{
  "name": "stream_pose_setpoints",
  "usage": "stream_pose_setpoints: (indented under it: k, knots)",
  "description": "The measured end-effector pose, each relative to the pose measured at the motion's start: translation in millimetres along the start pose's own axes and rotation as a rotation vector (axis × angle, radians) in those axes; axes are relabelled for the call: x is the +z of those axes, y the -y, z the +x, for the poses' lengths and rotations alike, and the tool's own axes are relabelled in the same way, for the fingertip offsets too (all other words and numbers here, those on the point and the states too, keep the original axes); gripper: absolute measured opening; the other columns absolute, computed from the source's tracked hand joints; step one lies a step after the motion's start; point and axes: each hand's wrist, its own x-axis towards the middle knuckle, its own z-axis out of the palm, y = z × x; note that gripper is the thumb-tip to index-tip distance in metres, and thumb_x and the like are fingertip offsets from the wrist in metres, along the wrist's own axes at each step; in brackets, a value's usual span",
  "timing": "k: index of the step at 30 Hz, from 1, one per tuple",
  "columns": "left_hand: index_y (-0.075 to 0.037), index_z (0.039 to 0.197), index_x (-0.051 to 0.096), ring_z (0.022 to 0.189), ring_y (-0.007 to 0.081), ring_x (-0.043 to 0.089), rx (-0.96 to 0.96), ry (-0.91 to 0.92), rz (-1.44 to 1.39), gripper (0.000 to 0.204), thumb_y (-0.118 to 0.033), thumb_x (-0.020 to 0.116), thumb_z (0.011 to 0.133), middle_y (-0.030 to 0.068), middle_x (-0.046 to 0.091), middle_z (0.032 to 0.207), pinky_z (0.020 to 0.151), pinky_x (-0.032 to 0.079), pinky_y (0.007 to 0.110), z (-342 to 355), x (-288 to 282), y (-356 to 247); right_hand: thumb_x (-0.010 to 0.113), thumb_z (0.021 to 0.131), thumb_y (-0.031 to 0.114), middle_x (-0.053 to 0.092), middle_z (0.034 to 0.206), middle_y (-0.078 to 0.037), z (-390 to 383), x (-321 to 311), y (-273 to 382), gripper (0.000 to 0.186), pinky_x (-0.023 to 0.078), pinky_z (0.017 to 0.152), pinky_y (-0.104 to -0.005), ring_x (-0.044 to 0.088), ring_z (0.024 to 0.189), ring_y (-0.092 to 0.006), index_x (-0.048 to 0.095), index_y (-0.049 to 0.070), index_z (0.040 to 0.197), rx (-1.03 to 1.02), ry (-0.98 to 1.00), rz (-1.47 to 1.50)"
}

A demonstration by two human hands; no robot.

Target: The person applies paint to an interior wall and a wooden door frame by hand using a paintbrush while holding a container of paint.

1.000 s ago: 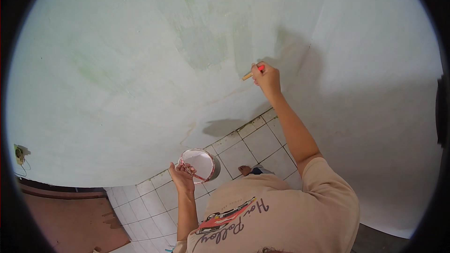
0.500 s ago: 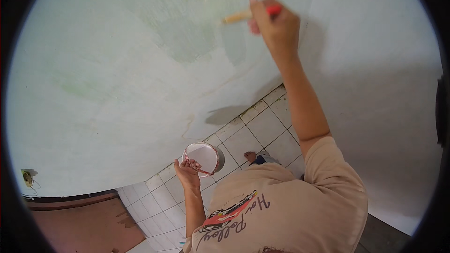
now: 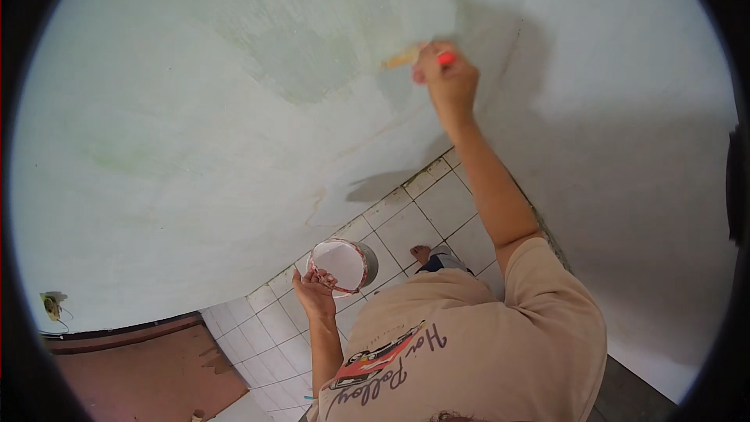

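Note:
My right hand (image 3: 449, 86) is closed round a paintbrush with a red end and a yellowish part (image 3: 400, 59), blurred by motion, at the wall (image 3: 203, 109), which has pale white-green paint and darker greenish-grey patches near the brush. Whether the bristles touch it I cannot tell. My left hand (image 3: 314, 291), low in the view, has its fingers curled at the paint-smeared red handle of a small bucket (image 3: 344, 268) with white paint inside.
Below are the white tiled floor (image 3: 410, 230) with a grimy edge along the wall, and my bare foot (image 3: 422, 254). An adjoining wall (image 3: 641, 203) is at right, a small wall fitting with wires (image 3: 52, 305) at left, and a brown panel (image 3: 141, 367) lower left.
My right hand with the brush rose sharply up the wall, then came down slightly and leftward. My left hand and the bucket have shifted slightly in the view.

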Motion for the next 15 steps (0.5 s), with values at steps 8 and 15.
stream_pose_setpoints:
  k: [8,15]
  knots:
    - [-0.001,0.099,0.048,0.067,0.0249,0.054,0.011,0.003,-0.003,0.052,-0.053,0.042,0.095,0.0105,0.055,0.078,0.064,0.045,0.038,1.2,-0.3,2.4,0.062,0.092,0.021,0.063,0.059,-0.006,14.2,-47.9,20.0,0.025,0.048,0.052,-0.0244,0.061,0.051,-0.0095,0.064,0.001,0.077,0.1,-0.003,-0.136]
    - [-0.003,0.099,0.047,0.065,0.0253,0.056,0.015,0.0,0.002,0.05,-0.053,0.042,0.096,0.0103,0.056,0.077,0.063,0.047,0.039,8.2,-9.4,2.7,0.062,0.09,0.03,0.059,0.053,-0.005,8.9,-46.0,-79.1,0.03,0.046,0.052,-0.0287,0.06,0.048,-0.0146,0.062,0.004,0.075,0.206,0.112,-0.3]
